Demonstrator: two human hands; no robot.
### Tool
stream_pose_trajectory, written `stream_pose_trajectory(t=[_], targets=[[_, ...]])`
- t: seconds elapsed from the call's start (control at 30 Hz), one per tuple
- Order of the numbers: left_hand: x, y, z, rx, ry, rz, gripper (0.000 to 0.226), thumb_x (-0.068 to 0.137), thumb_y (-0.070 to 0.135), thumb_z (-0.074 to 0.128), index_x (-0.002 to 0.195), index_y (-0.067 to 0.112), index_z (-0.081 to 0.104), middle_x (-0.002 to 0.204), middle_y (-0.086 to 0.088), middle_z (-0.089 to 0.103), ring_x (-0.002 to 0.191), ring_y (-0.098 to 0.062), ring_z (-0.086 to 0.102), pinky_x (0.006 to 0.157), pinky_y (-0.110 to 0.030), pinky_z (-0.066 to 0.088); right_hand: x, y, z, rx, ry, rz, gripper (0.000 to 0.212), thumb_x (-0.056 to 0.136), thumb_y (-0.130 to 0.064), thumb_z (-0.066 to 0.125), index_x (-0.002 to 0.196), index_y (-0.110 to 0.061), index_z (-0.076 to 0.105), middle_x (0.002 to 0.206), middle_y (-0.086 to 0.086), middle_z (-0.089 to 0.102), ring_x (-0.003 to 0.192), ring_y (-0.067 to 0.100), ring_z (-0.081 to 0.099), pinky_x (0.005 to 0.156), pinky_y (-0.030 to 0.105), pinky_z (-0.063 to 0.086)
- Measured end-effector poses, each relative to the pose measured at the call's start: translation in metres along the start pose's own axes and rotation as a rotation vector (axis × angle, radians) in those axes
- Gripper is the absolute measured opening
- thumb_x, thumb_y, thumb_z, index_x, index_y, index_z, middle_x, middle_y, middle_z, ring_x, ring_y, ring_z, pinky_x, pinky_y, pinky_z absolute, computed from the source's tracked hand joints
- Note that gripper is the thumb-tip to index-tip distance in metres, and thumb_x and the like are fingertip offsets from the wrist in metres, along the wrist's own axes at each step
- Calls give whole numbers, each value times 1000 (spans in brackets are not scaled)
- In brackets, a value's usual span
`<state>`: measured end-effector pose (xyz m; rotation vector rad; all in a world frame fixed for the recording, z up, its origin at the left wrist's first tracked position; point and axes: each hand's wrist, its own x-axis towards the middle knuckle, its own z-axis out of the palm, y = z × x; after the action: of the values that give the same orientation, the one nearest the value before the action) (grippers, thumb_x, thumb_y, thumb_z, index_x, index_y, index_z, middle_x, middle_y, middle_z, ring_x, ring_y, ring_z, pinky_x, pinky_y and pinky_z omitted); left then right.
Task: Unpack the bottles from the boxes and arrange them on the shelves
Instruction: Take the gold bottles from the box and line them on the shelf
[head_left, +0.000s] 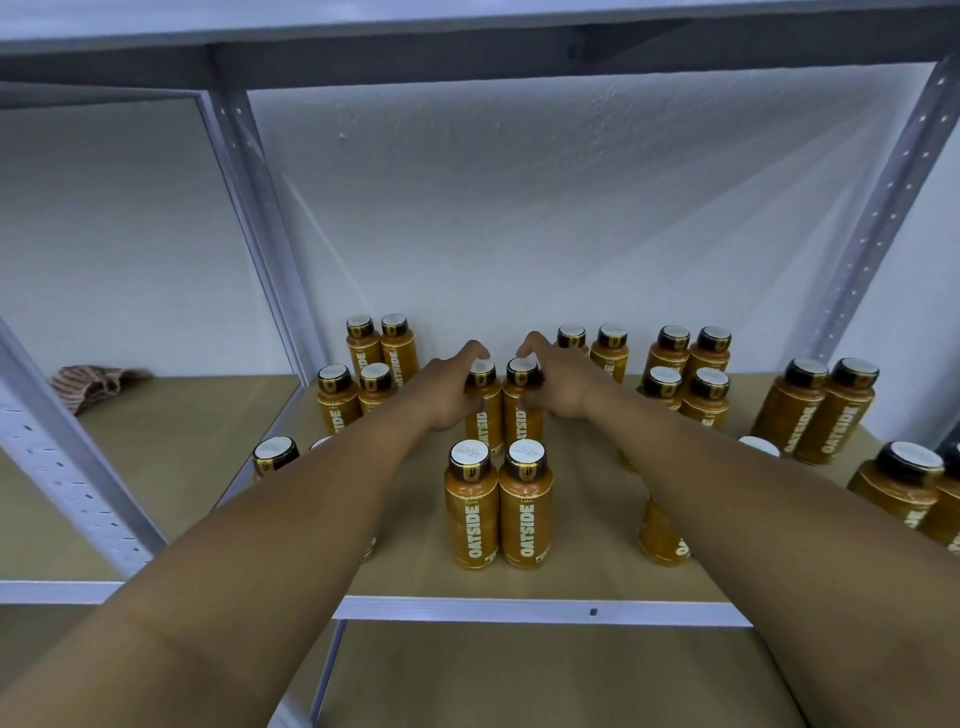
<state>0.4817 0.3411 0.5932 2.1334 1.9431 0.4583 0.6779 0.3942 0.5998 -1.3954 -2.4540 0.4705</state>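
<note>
Left hand (449, 389) fingers curl round left bottle (485, 431); right hand (558, 384) grips right bottle (522, 415). Both bottles stand upright and touching, mid-shelf, nearer the back edge. Orange-brown bodies, white OATSIDE lettering, dark caps with white tops. Brown board shelf (582, 545), grey metal frame (260, 218), white textured wall (519, 208).

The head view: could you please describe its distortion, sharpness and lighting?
In the head view, wide-angle distortion splays the shelf uprights outward; the front Oatside bottles read sharply; lighting is cool and even, with faint fanned shadows on the white wall.
</note>
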Motion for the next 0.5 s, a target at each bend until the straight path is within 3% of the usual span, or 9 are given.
stream_pose_trajectory(t=[0.27, 0.5], targets=[[-5, 0, 1, 0, 6, 1, 64, 96, 26, 68, 145, 32, 28, 122, -14, 64, 90, -26, 63, 71, -32, 54, -4, -1, 2, -10, 11, 6, 70, 82, -33, 80, 136, -29, 35, 119, 12, 59, 101, 26, 60, 82, 39, 54], [-9, 0, 2, 16, 13, 4, 64, 97, 24, 67, 146, 32, 27, 125, -14, 63, 91, -25, 63, 69, -31, 53, -9, -3, 3, -7, 17, -8, 69, 84, -30, 79, 138, -28, 35, 122, 11, 60, 104, 26, 60, 83, 38, 55]])
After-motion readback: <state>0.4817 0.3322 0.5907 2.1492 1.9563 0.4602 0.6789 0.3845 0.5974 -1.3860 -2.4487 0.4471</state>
